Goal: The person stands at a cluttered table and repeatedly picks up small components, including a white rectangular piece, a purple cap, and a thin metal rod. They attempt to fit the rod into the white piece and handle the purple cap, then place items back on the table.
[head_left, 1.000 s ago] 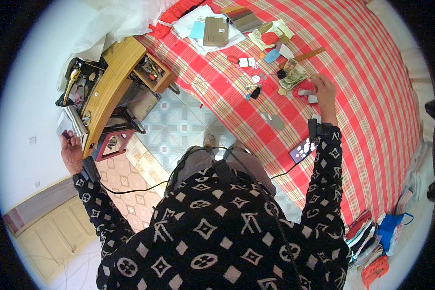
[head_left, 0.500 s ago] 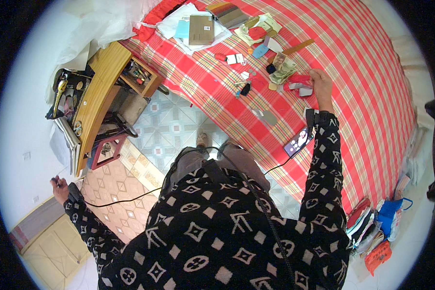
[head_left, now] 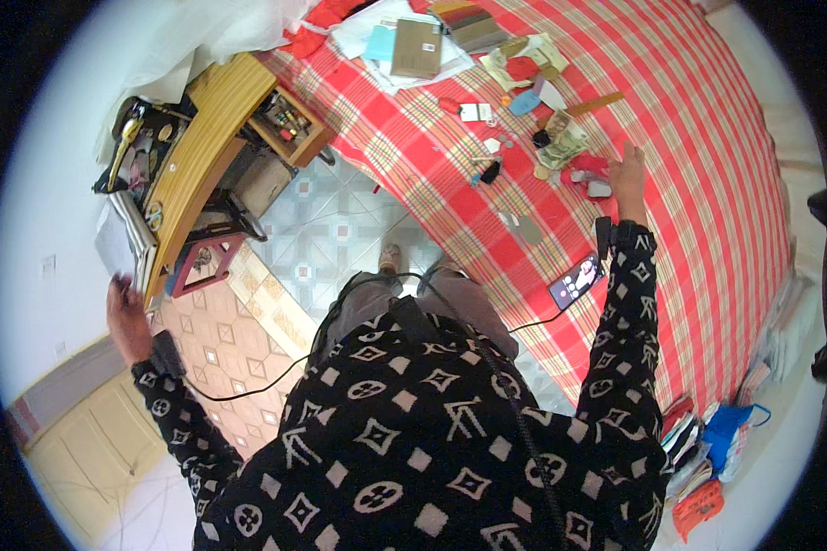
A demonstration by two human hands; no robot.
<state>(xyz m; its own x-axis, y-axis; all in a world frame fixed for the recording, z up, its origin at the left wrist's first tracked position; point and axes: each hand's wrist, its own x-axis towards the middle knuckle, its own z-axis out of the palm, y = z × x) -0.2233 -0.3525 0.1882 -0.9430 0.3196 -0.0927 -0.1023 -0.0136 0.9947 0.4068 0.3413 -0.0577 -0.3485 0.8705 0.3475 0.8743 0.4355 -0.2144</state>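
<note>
At the left, my left hand [head_left: 129, 321] is raised beside the desk's near end, close to a stack of papers or folders [head_left: 136, 231]. Its fingers are curled around something small and dark that I cannot make out. Over the bed, my right hand [head_left: 627, 176] has its fingers apart and holds nothing. Just left of it lies a crumpled red and pink cloth or pouch [head_left: 586, 169] with a grey piece [head_left: 599, 189] at its lower edge. Crumpled banknotes [head_left: 568, 147] rest beyond the pouch. Below my right wrist lies a phone [head_left: 576, 282] with its screen lit.
A red plaid sheet [head_left: 432, 165] covers the bed, strewn with a brown notebook [head_left: 416, 48], a wooden strip [head_left: 595, 104], a white tag [head_left: 475, 112] and a grey oval [head_left: 528, 230]. The wooden desk [head_left: 202, 147] has an open drawer [head_left: 291, 127]. A dark cable [head_left: 248, 393] crosses my legs.
My right hand has let go of the red pouch and opened. My left hand has risen toward the papers at the desk's end. The whole view has shifted slightly.
</note>
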